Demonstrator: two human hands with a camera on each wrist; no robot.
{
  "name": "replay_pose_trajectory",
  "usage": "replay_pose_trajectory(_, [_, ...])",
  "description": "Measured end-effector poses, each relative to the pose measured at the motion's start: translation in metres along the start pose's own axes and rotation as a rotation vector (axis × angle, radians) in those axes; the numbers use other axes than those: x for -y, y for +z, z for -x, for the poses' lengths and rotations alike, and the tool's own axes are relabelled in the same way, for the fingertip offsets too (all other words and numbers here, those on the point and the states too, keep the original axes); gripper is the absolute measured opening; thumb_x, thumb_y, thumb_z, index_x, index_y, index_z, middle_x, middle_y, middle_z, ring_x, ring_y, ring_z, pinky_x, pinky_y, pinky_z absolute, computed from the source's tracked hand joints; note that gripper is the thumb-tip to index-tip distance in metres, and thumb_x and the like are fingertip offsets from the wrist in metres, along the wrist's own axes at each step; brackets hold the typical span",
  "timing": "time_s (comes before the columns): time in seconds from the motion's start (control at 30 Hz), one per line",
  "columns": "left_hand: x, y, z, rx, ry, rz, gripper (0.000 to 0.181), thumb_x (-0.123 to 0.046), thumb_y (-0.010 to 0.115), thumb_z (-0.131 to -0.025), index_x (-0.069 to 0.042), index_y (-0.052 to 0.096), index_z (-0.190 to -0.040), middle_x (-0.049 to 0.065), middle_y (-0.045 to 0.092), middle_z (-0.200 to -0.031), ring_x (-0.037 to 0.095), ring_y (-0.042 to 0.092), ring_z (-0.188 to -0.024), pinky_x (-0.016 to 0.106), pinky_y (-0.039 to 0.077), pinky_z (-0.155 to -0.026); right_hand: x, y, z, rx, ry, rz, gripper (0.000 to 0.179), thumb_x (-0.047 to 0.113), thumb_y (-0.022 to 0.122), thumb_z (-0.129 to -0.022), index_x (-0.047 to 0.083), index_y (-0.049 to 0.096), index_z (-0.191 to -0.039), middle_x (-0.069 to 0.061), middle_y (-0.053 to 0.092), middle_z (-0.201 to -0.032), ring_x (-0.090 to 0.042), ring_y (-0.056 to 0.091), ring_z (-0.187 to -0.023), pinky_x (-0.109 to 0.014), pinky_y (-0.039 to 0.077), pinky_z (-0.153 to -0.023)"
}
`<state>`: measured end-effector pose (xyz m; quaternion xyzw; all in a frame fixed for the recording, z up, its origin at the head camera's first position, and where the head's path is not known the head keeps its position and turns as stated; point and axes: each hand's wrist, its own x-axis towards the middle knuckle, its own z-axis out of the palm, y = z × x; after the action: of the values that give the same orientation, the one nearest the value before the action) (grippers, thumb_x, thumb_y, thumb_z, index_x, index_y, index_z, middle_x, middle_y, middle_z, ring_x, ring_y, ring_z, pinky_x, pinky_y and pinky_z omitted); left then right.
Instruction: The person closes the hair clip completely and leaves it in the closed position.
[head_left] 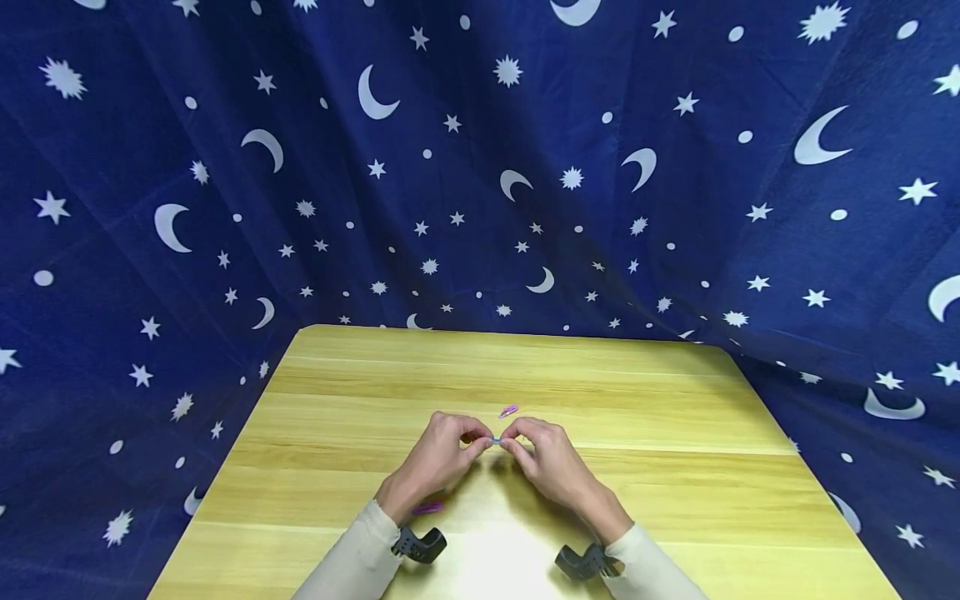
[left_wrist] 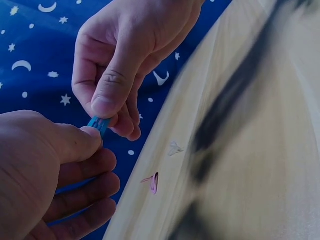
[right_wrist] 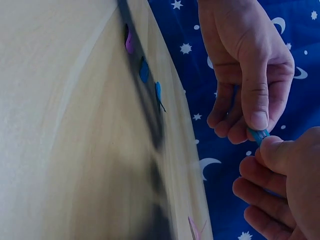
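A small blue snap hair clip [head_left: 497,440] is held between both hands above the table. My left hand [head_left: 444,452] pinches one end with thumb and forefinger. The other end is pinched by my right hand [head_left: 549,460] in the same way. Up close in the left wrist view, only the middle of the blue clip [left_wrist: 99,125] shows between the thumbs; fingertips cover its ends. In the right wrist view, the left hand [right_wrist: 250,75] is at the top and the right hand [right_wrist: 290,180] at the lower right.
A pink clip [head_left: 508,411] lies just beyond the hands on the wooden table [head_left: 337,417]; another pinkish-purple clip [head_left: 428,507] lies by the left wrist. The right wrist view shows a purple clip [right_wrist: 129,41] and two blue ones, including this blue clip [right_wrist: 144,70]. A pale scrap [left_wrist: 175,148] is unclear.
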<state>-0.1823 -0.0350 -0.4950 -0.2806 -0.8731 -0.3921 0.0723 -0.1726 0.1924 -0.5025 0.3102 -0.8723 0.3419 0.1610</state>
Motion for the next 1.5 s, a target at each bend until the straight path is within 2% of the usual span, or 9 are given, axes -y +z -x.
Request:
replay_pose_trajectory(0.4, [0.0007,0.0022,0.0033,0.018,-0.001,0.000,0.007,-0.014,0.078,-0.102,-0.012,0.085,-0.100,-0.001,0.084,-0.098,0.008,0.078,-0.090,0.027,0.063,-0.083,0.0021,0.0003,0.0019,-0.001,-0.009,0.008,0.010,0.011,0.082,-0.098,0.017,0.075,-0.096,0.005,0.079,-0.094,-0.009,0.074,-0.091,-0.035,0.063,-0.081])
replay_pose_trajectory(0.83, [0.0012,0.0022,0.0047,0.029,0.014,-0.018,0.007,-0.013,0.078,-0.103,-0.011,0.084,-0.101,0.001,0.085,-0.100,0.009,0.078,-0.093,0.028,0.064,-0.084,0.0037,0.0012,0.0030,0.006,-0.005,0.004,0.011,0.011,0.082,-0.098,0.018,0.074,-0.095,0.006,0.078,-0.094,-0.005,0.070,-0.088,-0.038,0.062,-0.077])
replay_pose_trajectory(1.23, [-0.0015,0.0058,0.0079,-0.019,0.029,-0.020,0.005,-0.009,0.080,-0.099,-0.011,0.082,-0.094,0.002,0.083,-0.092,0.008,0.076,-0.083,0.037,0.067,-0.077,0.0061,0.0040,0.0049,-0.015,0.000,0.064,0.011,0.013,0.084,-0.097,0.018,0.074,-0.093,0.006,0.078,-0.092,-0.004,0.069,-0.083,-0.030,0.059,-0.074])
replay_pose_trajectory(1.5, [-0.0025,0.0084,0.0088,-0.073,0.048,-0.031,0.008,-0.005,0.080,-0.096,-0.011,0.080,-0.090,0.002,0.082,-0.088,0.008,0.075,-0.078,0.033,0.066,-0.073,0.0074,0.0062,0.0049,-0.058,-0.021,0.089,0.013,0.012,0.085,-0.095,0.017,0.074,-0.092,0.006,0.078,-0.090,-0.010,0.073,-0.084,-0.032,0.061,-0.074])
